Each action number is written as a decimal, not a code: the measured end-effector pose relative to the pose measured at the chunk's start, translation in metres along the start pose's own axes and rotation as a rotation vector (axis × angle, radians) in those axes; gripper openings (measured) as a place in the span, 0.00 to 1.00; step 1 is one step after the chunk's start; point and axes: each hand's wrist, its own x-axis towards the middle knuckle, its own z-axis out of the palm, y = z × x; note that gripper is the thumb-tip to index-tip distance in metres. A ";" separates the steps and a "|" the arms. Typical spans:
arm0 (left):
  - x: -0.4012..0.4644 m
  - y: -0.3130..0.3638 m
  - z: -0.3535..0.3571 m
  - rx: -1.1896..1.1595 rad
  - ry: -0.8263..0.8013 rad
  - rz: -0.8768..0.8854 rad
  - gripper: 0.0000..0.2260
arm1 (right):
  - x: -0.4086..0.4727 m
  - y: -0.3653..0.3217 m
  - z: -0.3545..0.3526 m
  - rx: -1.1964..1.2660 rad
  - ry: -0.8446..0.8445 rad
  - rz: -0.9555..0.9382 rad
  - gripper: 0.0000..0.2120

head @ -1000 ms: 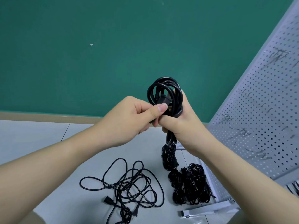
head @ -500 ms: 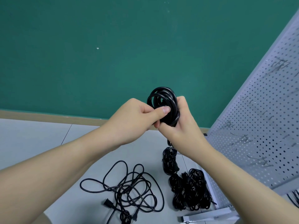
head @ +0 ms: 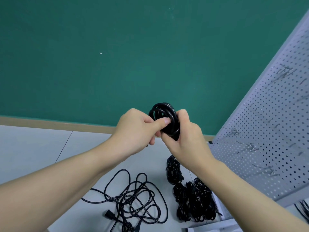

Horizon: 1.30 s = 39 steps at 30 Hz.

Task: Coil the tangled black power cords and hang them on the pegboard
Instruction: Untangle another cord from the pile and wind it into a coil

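Up against the green wall (head: 117,64), both hands meet at the coiled cord (head: 164,121), the landmark. Left of the coil, the left hand (head: 133,129) has its grip pinching the loops, thumb pressed across them. Below-left of the coil, a tangled cord (head: 133,200) sprawls on the floor (head: 33,148). Right of the coil, the right hand (head: 187,136) curls round it. Below, bundled cords (head: 192,198) lie heaped. Farther right leans the pegboard (head: 267,139).
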 end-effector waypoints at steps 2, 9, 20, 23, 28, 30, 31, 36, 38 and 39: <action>0.004 -0.002 0.000 -0.006 0.000 -0.022 0.23 | 0.000 0.000 0.001 0.001 0.002 0.006 0.18; 0.013 -0.017 0.003 0.155 -0.031 -0.045 0.23 | -0.010 0.007 0.005 0.277 -0.178 0.133 0.13; 0.015 -0.007 0.010 0.138 0.025 0.166 0.18 | -0.001 0.013 -0.009 0.488 -0.028 0.136 0.07; 0.019 -0.008 0.017 0.087 0.098 0.114 0.19 | -0.004 0.009 -0.002 0.506 -0.049 0.108 0.05; 0.019 -0.004 0.022 -0.031 0.171 0.145 0.13 | 0.002 0.009 -0.004 0.560 -0.036 0.156 0.08; 0.019 0.000 0.020 -0.119 0.177 0.152 0.12 | 0.006 0.012 -0.007 0.619 -0.011 0.199 0.09; 0.020 0.000 0.019 -0.174 0.175 0.138 0.12 | 0.007 0.013 -0.008 0.665 -0.005 0.226 0.10; 0.030 -0.011 0.020 -0.253 0.125 0.010 0.13 | 0.008 0.023 -0.006 0.813 -0.006 0.303 0.16; 0.032 -0.013 0.021 -0.324 0.034 -0.120 0.19 | 0.008 0.027 -0.007 0.838 0.010 0.317 0.22; 0.033 -0.014 0.021 -0.350 -0.060 -0.156 0.20 | 0.008 0.029 -0.008 0.834 0.003 0.312 0.23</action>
